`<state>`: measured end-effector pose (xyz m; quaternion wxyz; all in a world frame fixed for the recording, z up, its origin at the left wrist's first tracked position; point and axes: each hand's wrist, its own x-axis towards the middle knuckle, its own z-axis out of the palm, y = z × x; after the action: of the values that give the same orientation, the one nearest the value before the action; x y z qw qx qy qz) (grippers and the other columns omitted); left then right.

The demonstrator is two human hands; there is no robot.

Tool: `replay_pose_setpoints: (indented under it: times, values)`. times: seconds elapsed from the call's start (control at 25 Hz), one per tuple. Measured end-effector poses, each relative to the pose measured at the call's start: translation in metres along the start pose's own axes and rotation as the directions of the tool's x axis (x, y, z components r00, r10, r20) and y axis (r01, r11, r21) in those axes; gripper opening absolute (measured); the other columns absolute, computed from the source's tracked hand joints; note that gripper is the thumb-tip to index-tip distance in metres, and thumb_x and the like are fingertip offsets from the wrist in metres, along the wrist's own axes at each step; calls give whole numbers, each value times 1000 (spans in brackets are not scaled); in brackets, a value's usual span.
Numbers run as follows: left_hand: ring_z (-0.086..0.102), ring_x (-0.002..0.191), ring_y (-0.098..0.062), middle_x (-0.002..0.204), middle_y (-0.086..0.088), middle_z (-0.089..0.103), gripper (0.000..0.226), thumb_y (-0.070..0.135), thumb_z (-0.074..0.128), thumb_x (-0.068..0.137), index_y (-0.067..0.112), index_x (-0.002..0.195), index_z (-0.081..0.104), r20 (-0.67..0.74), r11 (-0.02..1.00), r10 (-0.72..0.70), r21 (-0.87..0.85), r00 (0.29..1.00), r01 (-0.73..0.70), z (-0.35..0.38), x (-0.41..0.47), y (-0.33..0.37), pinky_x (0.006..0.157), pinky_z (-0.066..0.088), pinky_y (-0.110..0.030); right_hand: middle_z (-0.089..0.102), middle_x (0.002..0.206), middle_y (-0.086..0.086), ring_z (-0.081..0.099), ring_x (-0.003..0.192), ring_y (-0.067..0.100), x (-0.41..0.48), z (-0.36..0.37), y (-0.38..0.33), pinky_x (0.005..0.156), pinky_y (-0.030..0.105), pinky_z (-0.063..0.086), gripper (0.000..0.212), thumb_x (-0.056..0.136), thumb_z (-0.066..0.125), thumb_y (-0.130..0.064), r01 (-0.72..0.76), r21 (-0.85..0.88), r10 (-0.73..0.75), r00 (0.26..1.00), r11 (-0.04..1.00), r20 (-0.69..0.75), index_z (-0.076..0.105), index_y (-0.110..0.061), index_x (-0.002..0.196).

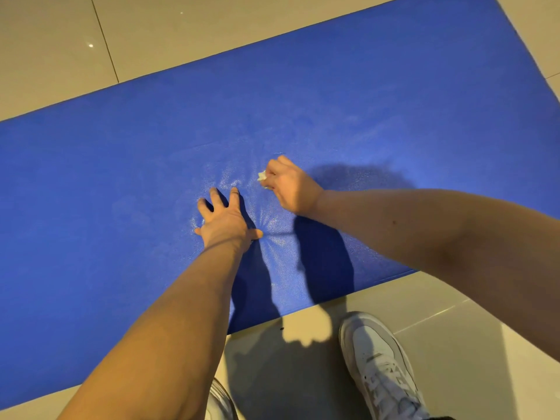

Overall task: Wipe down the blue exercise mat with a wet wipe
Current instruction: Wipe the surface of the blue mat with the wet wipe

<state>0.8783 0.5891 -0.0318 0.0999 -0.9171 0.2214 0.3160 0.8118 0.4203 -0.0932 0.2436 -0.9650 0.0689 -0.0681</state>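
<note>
Blue mat (363, 86), soft, thin and likely to ripple, flat on the tiled floor (60, 40): my left grip (225, 218), fingers spread, pins it down; my right grip (289, 186), closed round the limp, light wet wipe (262, 176), holds it balled against the mat's middle.

Blue exercise mat (394, 101); white wet wipe (261, 176).
Mat lies flat on the tiled floor (60, 40), running near left to far right, sheen at its centre. Wipe is crumpled small, pinched in the right hand (291, 186) at mat centre.
</note>
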Motion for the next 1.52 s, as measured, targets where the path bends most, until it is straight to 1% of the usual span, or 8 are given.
replay_pose_setpoints:
  times: [0.12, 0.28, 0.36, 0.72, 1.0, 1.2, 1.32, 1.52]
  values:
    - [-6, 151, -36, 166, 1, -15, 119, 58, 81, 75, 39, 158, -2, 0, 1000, -8, 9, 1000, 8, -1, -1, 0, 99, 49, -58, 53, 82, 15, 48, 75, 32, 7, -22, 38, 62, 41, 46, 10, 84, 66, 6, -77, -79, 63, 983, 994, -170, 68, -2, 77]
    - [-6, 152, -36, 166, 0, -15, 120, 61, 79, 74, 39, 159, -4, -4, 1000, -4, 26, 1000, 4, 0, -1, 1, 100, 49, -58, 53, 105, 18, 55, 104, 36, 13, -46, 59, 93, 42, 48, 10, 91, 55, -1, -430, 30, 429, 891, 902, -147, 64, 1, 97]
    - [-6, 152, -36, 166, 0, -15, 121, 62, 79, 74, 38, 159, -4, -8, 1000, -4, 28, 1000, 5, 0, 0, 0, 100, 48, -58, 52, 107, 19, 53, 108, 35, 18, -40, 50, 96, 39, 45, 13, 93, 51, -2, -482, 97, 491, 857, 871, -154, 61, 6, 97]
    - [-5, 152, -36, 166, -1, -12, 117, 62, 78, 76, 38, 159, -1, -22, 1000, 7, 14, 1000, -7, 0, -2, -2, 102, 46, -59, 58, 105, 13, 50, 100, 29, 37, -10, -26, 86, 39, 45, 22, 95, 50, 0, -153, 32, 151, 987, 988, 62, 69, -5, 104]
    - [17, 141, -35, 154, -5, 15, 95, 71, 69, 78, 34, 151, 22, 13, 998, 18, 53, 1000, -18, -17, 2, 0, 82, 55, -48, 51, 112, 19, 50, 103, 36, 34, -56, 70, 88, 42, 44, 24, 89, 45, 0, -518, 43, 520, 847, 854, -111, 64, 2, 104]
    - [31, 135, -31, 144, -10, 35, 70, 64, 58, 91, 14, 139, 45, -145, 1000, 9, 25, 989, -5, -37, 29, 7, 90, 50, -48, 54, 102, 20, 50, 94, 33, 39, -30, 34, 82, 37, 42, 17, 89, 47, 4, -509, 112, 521, 842, 853, -139, 63, 5, 95]
    - [22, 142, -34, 152, -11, 24, 91, 60, 76, 79, 14, 146, 35, -204, 999, 48, 12, 978, -46, -51, 56, 6, 103, 43, -54, 56, 99, 18, 52, 90, 34, 42, -13, 1, 75, 35, 41, 18, 86, 50, 9, -370, 78, 375, 926, 926, -46, 66, 2, 91]
    - [-10, 151, -42, 165, -5, -20, 135, 62, 83, 69, 38, 158, -15, 57, 998, 13, 59, 998, -17, -70, 81, 8, 109, 35, -66, 56, 98, 13, 52, 90, 28, 46, -9, -27, 78, 36, 43, 16, 97, 50, -5, -162, 103, 149, 981, 981, 121, 65, -3, 100]
